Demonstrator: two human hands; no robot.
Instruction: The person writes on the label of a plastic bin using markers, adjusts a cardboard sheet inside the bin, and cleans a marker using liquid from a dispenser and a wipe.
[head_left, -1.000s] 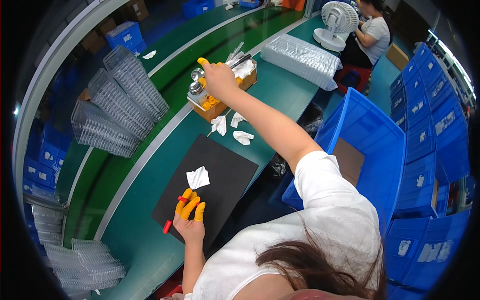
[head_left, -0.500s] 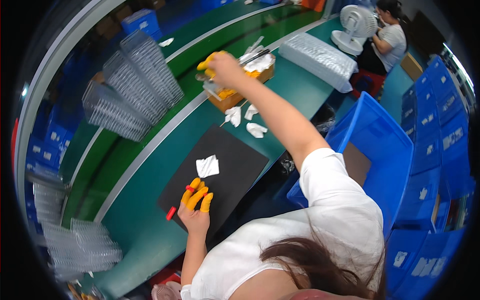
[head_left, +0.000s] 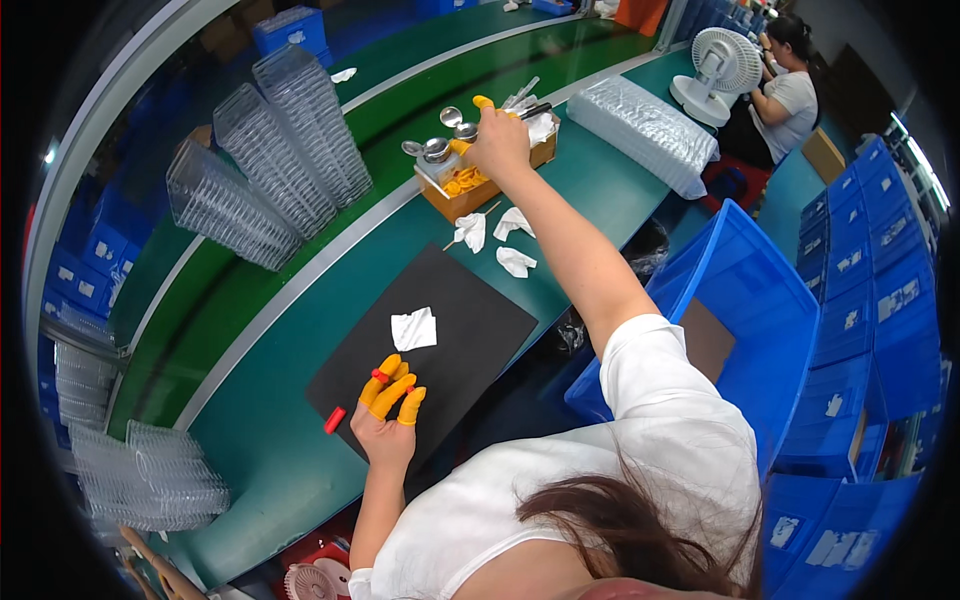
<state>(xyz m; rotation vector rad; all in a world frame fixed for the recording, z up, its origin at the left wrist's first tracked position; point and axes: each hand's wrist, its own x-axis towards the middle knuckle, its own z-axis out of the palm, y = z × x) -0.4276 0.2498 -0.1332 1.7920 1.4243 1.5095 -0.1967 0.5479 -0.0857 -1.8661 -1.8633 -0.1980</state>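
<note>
My left hand [head_left: 385, 410], with yellow finger cots on its fingertips, is over the black mat [head_left: 455, 310]. Its fingers are curled round a small red piece [head_left: 380, 375], partly hidden by them. A red cylinder [head_left: 335, 420] lies by the mat's left edge, and a white cloth [head_left: 414, 328] sits on the mat just beyond the fingers. My right hand [head_left: 498, 142] reaches over a cardboard box [head_left: 462, 204], thumb and index finger apart; its other fingers are partly hidden. Beside it are round silver lids [head_left: 437, 150], and yellow finger cots [head_left: 464, 181] lie in the box.
Crumpled white cloths [head_left: 514, 262] lie on the green table near the box. Stacked clear trays [head_left: 275, 165] stand at the far left. A bubble-wrapped bundle [head_left: 645, 130] and a white fan [head_left: 715, 75] are far right, near a seated person [head_left: 785, 105]. A blue bin [head_left: 740, 310] stands at my right.
My right hand has moved right across the box, away from the silver lids, which now show with the lids raised. My left hand stays over the mat with the red piece.
</note>
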